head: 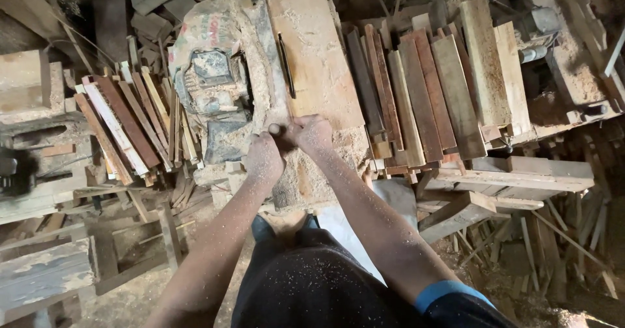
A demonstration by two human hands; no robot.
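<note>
Both hands, left (263,158) and right (312,134), clench a stick (275,130) at the saw table's (319,61) near edge. It lies crosswise; the blade slot (286,64) runs straight ahead.

Saw table (319,61) top is matt, pale wood dusted with sawdust; planks (423,93) stacked along its right edge are rough-sawn, reddish and tan wood; motor (211,84) at its left edge looks dull, dust-caked metal; both forearms are sawdust-flecked.
</note>
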